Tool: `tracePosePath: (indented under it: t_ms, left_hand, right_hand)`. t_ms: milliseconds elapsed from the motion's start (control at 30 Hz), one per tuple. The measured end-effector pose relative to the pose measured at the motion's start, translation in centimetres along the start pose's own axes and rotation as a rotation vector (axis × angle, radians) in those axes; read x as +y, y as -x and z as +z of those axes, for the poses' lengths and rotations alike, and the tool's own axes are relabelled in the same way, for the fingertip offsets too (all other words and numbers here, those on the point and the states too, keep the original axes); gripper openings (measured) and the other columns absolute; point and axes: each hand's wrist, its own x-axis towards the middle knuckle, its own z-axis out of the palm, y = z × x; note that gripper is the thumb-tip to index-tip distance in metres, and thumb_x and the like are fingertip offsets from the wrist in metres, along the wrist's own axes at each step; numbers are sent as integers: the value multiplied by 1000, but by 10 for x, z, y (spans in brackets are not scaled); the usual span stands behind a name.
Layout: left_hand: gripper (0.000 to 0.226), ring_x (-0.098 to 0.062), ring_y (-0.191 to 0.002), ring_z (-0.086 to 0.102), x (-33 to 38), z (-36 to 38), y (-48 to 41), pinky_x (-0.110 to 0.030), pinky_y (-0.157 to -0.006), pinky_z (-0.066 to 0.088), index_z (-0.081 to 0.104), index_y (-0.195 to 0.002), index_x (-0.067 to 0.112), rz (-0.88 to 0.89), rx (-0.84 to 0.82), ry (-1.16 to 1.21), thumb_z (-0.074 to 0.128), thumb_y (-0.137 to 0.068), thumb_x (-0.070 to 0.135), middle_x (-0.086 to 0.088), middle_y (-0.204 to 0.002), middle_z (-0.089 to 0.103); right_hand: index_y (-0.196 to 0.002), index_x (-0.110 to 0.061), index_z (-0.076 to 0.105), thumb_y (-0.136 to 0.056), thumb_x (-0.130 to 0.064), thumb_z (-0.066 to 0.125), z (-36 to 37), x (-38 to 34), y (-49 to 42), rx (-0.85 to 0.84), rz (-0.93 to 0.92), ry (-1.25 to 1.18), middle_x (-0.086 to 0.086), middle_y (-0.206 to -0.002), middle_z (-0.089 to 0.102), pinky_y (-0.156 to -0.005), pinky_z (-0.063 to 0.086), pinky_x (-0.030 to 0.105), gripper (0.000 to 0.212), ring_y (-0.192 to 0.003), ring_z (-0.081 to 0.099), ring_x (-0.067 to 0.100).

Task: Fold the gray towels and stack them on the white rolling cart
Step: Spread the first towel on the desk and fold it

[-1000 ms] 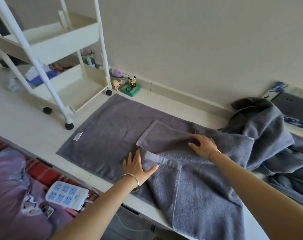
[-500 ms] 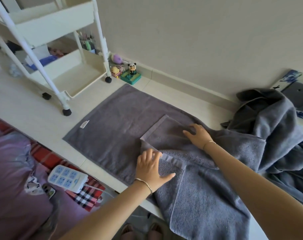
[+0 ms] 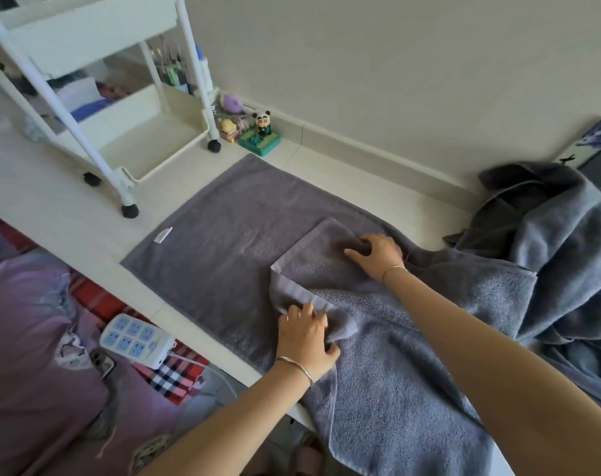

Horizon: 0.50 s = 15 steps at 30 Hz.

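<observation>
A gray towel (image 3: 223,242) lies spread flat on the white ledge (image 3: 51,207). A second gray towel (image 3: 412,389) lies partly over it and hangs off the near edge. My left hand (image 3: 304,338) grips the bunched banded hem of this upper towel. My right hand (image 3: 378,254) has its fingers curled into the cloth near the far edge of the same towel. More gray towels (image 3: 549,242) sit in a crumpled heap at the right. The white rolling cart (image 3: 96,97) stands at the upper left, its lower tray bare.
Small toy figures (image 3: 257,128) stand by the wall beside the cart's wheel. A white power strip (image 3: 136,340) lies on purple bedding (image 3: 34,355) below the ledge. A blue patterned item (image 3: 597,139) leans at the far right.
Both hands went from lying flat on the upper towel to curling into its fabric. The left hand shifted right along the hem, which is now bunched. The view tilted down.
</observation>
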Motion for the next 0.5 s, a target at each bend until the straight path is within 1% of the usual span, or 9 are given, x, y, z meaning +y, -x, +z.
tracePosePath:
  t_ms: [33, 100, 167, 200, 233, 300, 333, 400, 500]
  left_hand:
    - [30, -28, -103, 50, -3, -6, 1, -35, -80, 37, 54, -94, 19, -21, 14, 37, 45, -78, 43, -5, -108, 57]
    - [21, -31, -96, 58, -8, -19, 4, -34, -73, 40, 47, -90, 18, -102, 41, 191, 44, -84, 38, -7, -98, 63]
    - [18, -37, -90, 59, -15, -33, 4, -37, -68, 41, 45, -99, 14, -178, 86, 383, 45, -90, 29, -14, -92, 65]
    - [17, -39, -88, 59, -18, -42, 3, -39, -68, 44, 45, -101, 13, -212, 80, 534, 44, -90, 27, -17, -91, 64]
    - [17, -37, -87, 60, -22, -53, 2, -42, -70, 50, 46, -100, 14, -235, 79, 744, 45, -88, 26, -17, -90, 63]
    - [8, -28, -83, 61, -28, -77, -1, -46, -68, 57, 50, -94, 20, -307, 99, 1196, 45, -87, 21, -10, -87, 60]
    - [11, -23, -79, 60, -31, -88, -4, -41, -64, 58, 50, -90, 22, -352, 105, 1366, 43, -91, 14, -6, -85, 58]
    - [22, -17, -72, 61, -36, -110, -11, -31, -56, 56, 50, -87, 22, -424, 117, 1574, 36, -95, 7, -2, -82, 59]
    - [21, -13, -63, 63, -48, -132, -17, -26, -50, 53, 52, -87, 18, -459, 174, 1780, 34, -94, 9, -3, -78, 60]
  right_hand:
    - [-103, -16, 65, -85, -53, 59, 0, -1, -1, -19, -3, -47, 7, -105, 64, -88, 41, 37, 42, -103, 55, 28]
    - [-80, -14, 60, -85, -46, 63, 0, -2, -3, -60, -24, -208, 4, -78, 60, -70, 40, 33, 33, -79, 54, 24]
    - [-69, -20, 48, -89, -37, 61, -6, -5, -2, -12, -77, -303, -3, -65, 50, -66, 35, 31, 29, -67, 48, 20]
    - [-70, -21, 45, -91, -34, 59, -12, -5, -3, 46, -102, -329, -6, -63, 48, -65, 34, 30, 28, -66, 46, 20]
    - [-73, -20, 46, -92, -33, 57, -19, -7, -5, 108, -128, -352, -6, -62, 48, -65, 35, 32, 26, -66, 47, 22]
    - [-84, -20, 52, -93, -32, 55, -39, -13, -9, 201, -177, -428, 0, -67, 55, -66, 40, 34, 15, -69, 51, 25]
    - [-89, -21, 56, -93, -31, 55, -50, -18, -13, 224, -193, -480, 1, -73, 59, -68, 41, 33, 10, -72, 54, 25]
    - [-98, -18, 61, -94, -26, 55, -74, -32, -20, 251, -230, -544, 0, -86, 62, -71, 41, 28, 10, -78, 56, 21]
    - [-103, -11, 61, -96, -19, 52, -106, -59, -27, 286, -297, -608, 3, -87, 60, -67, 40, 17, 14, -80, 53, 16]
